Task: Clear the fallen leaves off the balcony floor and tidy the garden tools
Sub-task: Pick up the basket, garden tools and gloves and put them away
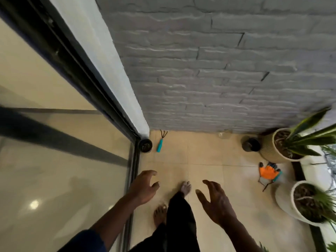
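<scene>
Beige balcony floor tiles (209, 157) run up to a grey stone-look wall (218, 70). The teal-handled hand rake (159, 146) lies at about 11 o'clock from the bare feet, prongs right at the wall foot, just beside a small black pot (145, 145) in the door corner. At 2 o'clock an orange glove (267, 172) sits heaped with another teal tool, between a ribbed beige planter (269, 148) and a white planter (285, 200). Left hand (143, 188) and right hand (216, 202) both hover over the tiles, each grip spread, fingers loosely bent, holding nothing. A sliding glass door (54, 142) fills 9 o'clock.
</scene>
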Tool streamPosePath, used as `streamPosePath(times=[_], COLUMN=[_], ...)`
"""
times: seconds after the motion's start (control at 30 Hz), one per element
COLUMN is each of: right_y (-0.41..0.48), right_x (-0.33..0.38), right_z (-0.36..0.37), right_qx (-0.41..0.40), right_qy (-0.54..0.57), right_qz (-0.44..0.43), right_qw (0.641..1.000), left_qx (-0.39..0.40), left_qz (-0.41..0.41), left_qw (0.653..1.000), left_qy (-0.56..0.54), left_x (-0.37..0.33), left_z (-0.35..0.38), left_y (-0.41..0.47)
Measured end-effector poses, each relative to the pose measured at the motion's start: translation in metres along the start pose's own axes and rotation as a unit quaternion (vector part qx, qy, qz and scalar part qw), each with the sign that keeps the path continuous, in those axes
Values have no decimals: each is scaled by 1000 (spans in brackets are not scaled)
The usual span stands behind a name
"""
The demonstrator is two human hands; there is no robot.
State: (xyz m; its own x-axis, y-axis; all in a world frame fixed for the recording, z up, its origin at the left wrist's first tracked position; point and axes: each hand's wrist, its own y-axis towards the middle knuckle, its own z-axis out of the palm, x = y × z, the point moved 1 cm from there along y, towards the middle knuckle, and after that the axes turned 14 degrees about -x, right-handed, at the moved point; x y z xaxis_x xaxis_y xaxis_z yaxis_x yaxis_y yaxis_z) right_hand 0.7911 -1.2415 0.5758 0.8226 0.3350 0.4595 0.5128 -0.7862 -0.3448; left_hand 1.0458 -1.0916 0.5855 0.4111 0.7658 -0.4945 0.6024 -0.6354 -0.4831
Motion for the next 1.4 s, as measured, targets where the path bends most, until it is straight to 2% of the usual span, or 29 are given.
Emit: streamPosePath(times=[0.13,0.23,0.33,0.53,0.63,0.87,0.97,1.1,1.17,1.23,1.3,1.33,1.4], right_y=[71,124,178,279,326,400,408,407,404,402,399,397,393], right_x=[-17,-35,-62,-123,-149,-208,-227,-246,-254,-259,-260,-259,-256], right_z=[31,63,109,226,287,401,433,463,471,478,481,480,475], right_qx=[36,60,83,111,93,53,51,53,40,27,19,17,6], right_qy=[-22,-62,-91,-87,-82,-97,-78,-59,-63,-64,-51,-40,-21], right_qz=[-7,-16,3,37,39,37,54,62,54,45,46,49,65], right_qw=[999,996,992,989,992,993,994,995,996,997,997,998,998], left_qx=[-23,-31,-18,6,12,-36,-84,-195,-232,-216,-150,-128,-142], left_qz=[-55,-114,-145,-132,-118,-118,-120,-129,-130,-184,-139,-135,-185], left_qw=[998,990,986,991,993,990,988,972,964,959,978,979,972], left_qy=[-24,-75,-79,-31,15,67,53,3,12,23,-42,-78,-26], left_x=[-3,5,27,60,87,150,166,174,174,200,247,279,294], left_z=[16,48,98,197,248,333,352,371,377,401,432,461,510], left_y=[70,126,192,298,351,474,512,543,566,567,566,529,455])
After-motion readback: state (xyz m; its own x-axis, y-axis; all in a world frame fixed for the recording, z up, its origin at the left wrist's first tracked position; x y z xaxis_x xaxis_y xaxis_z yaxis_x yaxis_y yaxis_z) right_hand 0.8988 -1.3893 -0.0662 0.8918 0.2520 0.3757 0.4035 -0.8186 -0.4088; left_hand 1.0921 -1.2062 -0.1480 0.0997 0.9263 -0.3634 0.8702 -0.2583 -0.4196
